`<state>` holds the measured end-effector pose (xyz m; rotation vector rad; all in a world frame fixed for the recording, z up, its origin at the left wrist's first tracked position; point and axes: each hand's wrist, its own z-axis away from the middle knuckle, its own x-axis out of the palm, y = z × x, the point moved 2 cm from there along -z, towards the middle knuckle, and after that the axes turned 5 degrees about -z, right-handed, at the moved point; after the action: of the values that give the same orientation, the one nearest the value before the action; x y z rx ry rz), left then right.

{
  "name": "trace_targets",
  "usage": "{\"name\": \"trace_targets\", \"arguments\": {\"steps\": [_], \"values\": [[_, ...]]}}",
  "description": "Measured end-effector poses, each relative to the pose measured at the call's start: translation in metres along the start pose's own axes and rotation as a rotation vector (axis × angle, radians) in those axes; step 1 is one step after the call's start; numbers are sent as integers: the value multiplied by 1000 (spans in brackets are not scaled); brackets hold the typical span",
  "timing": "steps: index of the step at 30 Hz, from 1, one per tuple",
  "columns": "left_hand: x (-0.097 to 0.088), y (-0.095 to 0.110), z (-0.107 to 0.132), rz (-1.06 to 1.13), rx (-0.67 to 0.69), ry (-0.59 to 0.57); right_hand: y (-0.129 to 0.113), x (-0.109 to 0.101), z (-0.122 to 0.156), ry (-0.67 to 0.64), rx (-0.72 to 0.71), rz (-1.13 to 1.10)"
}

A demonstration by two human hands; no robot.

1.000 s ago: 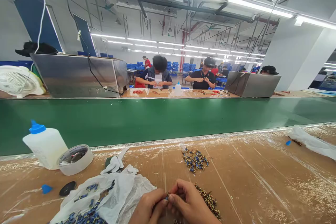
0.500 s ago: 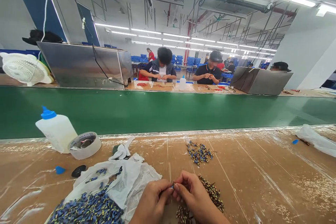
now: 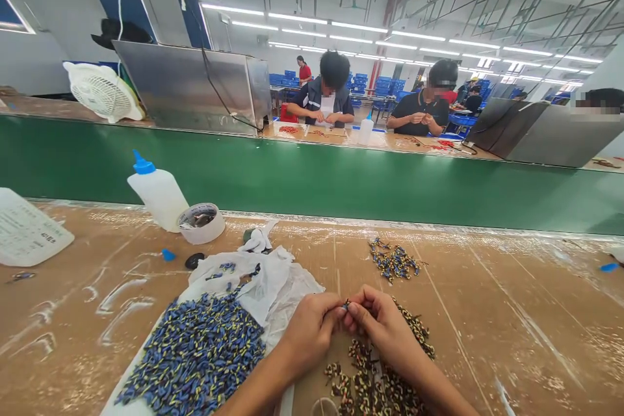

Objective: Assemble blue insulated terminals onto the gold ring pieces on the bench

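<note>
My left hand (image 3: pixel 314 326) and my right hand (image 3: pixel 385 325) meet over the workbench, fingertips pinched together on a tiny blue piece (image 3: pixel 346 305) with a dark tip. The fingers cover most of it. Left of my left hand, a large heap of small blue-and-yellow pieces (image 3: pixel 199 351) lies on crumpled white plastic (image 3: pixel 292 279). Beneath and beside my right hand spread small dark brown-and-yellow curled pieces (image 3: pixel 361 370). Farther out is a smaller pile of pieces (image 3: pixel 394 260) mixing blue, yellow and dark parts.
A blue-capped squeeze bottle (image 3: pixel 158 198), a tape roll (image 3: pixel 201 224) and a white jug (image 3: pixel 29 231) stand at left. Near the front edge is a small clear cup (image 3: pixel 324 407). Beyond the green belt (image 3: pixel 292 175), two people (image 3: pixel 331 94) work with their hands.
My view has turned down and to the left, bringing the white jug and more of both near heaps into sight. Both hands keep their pinch on the small blue piece.
</note>
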<state>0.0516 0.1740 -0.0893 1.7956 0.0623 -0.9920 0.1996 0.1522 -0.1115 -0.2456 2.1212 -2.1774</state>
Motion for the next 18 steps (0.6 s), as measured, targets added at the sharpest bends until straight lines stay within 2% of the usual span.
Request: {"name": "trace_targets", "arguments": {"steps": [8,18], "values": [[-3,2,1,31,35,-3,-4,-4,-1,-10,42,-70],[-1,-8,-1,22,-6,48,2,1,-7,63,13,-108]]}}
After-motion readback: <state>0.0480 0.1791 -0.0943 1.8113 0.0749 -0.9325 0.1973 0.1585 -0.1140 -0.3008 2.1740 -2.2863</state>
